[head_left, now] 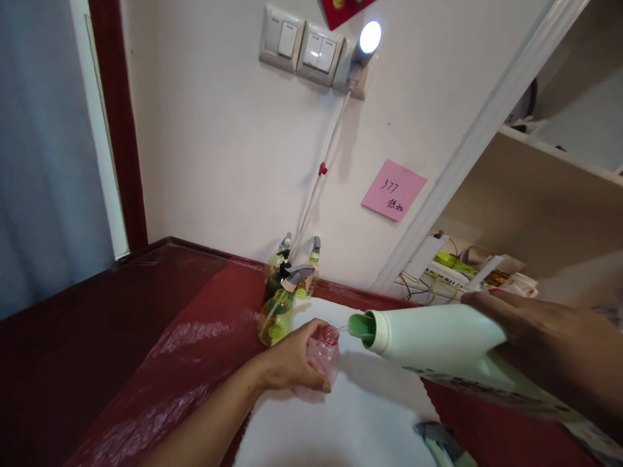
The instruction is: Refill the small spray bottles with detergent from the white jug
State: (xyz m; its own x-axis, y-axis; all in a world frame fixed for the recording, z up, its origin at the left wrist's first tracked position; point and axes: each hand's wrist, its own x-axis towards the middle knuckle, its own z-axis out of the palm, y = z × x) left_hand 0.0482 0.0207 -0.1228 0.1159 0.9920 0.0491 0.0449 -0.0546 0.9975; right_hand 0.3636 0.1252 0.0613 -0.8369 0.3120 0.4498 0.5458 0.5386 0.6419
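My left hand (294, 357) is wrapped round a clear pink bottle (325, 355), which stands uncapped on a white sheet with its mouth up. In my right hand (545, 331) is a large pale green jug (438, 331), tipped to the left with its green spout close to the bottle's mouth. A thin clear stream of liquid (343, 329) runs from the spout toward the bottle. How the right fingers close on the jug is partly hidden. Just behind my left hand stands a yellow-green spray bottle (276, 318) with a grey trigger head (298, 275).
More spray and pump bottles (311, 275) stand against the wall. A white sheet (370, 415) covers part of the red tabletop (195, 350). A grey-and-green object (440, 441) lies at the front right. White cable (311, 188) hangs from the socket; shelves (549, 214) hold clutter at right.
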